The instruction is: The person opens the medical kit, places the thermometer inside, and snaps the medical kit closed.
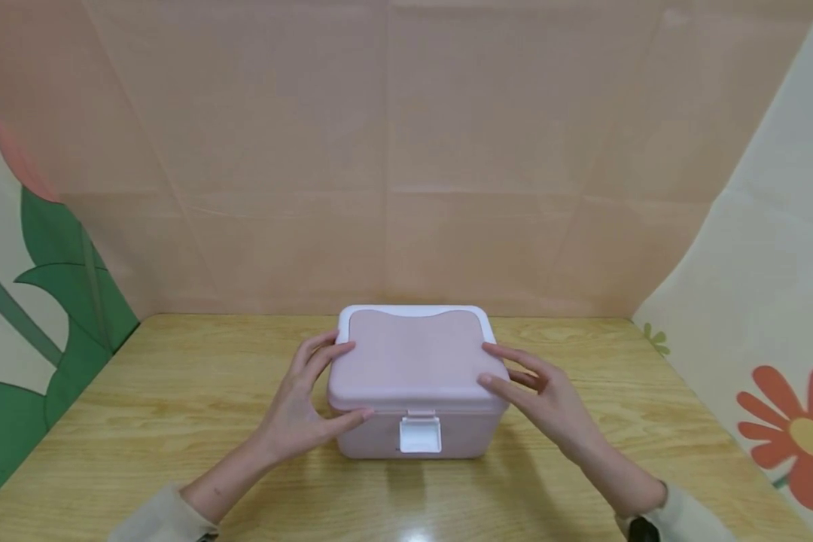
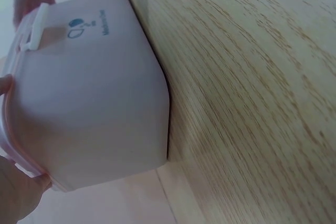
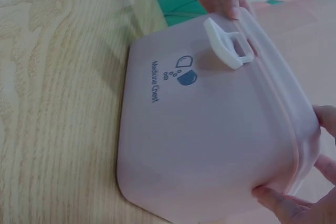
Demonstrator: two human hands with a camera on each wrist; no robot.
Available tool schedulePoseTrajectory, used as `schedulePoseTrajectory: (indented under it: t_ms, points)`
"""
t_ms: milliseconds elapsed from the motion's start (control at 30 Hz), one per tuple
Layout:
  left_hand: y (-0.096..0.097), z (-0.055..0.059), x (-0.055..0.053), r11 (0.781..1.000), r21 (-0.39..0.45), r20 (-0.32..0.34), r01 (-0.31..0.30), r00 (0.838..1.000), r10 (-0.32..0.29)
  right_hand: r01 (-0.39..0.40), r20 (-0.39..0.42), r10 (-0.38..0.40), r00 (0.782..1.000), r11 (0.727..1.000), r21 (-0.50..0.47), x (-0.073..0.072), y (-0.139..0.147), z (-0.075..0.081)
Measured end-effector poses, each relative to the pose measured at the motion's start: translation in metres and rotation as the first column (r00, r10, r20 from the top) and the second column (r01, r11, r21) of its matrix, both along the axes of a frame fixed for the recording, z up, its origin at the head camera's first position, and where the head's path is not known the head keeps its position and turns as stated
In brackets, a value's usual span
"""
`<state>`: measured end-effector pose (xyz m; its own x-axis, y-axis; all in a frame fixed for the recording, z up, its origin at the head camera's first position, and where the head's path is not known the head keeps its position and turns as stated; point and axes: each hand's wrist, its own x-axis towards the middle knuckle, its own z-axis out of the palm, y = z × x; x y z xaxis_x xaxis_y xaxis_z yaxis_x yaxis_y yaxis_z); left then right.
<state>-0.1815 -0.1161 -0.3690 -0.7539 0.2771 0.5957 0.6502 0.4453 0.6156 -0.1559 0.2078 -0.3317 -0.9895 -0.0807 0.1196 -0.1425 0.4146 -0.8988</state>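
A pale pink medicine chest [image 1: 461, 435] stands upright on the table, its pink lid [image 1: 413, 357] with a white back border resting on the body. "Medicine Chest" and a capsule picture are printed on its front, as the right wrist view shows. The white front latch [image 3: 218, 43] is swung out from the body. My left hand [image 1: 298, 414] grips the lid's left front corner, thumb on the front rim and fingers at the left edge. Across from it, my right hand [image 1: 552, 403] holds the lid's right side, two digits on top and others lower at the side. The chest's inside is hidden.
The wood-grain table [image 1: 210, 399] extends around the chest. A tan cloth backdrop [image 1: 393, 165] rises behind its far edge. Flower-printed cloth [image 1: 786, 301] lines the right side, and green leaf prints [image 1: 74, 301] appear at the left.
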Motion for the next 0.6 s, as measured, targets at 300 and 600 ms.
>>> schedulePoseTrajectory:
  t_ms: [300, 600]
  points:
    - [0.0002, 0.0017, 0.0007, 1.000, -0.008, 0.017, 0.021, 1.000, -0.021, 0.006, 0.041, -0.007, 0.999, 1.000, 0.018, 0.0005, -0.0001, 0.0014]
    - [0.0020, 0.0041, 0.0031, 1.000, -0.015, 0.034, 0.009, 0.999, -0.008, 0.006, 0.049, -0.006, 0.999, 1.000, 0.003, -0.0001, -0.0004, 0.0006]
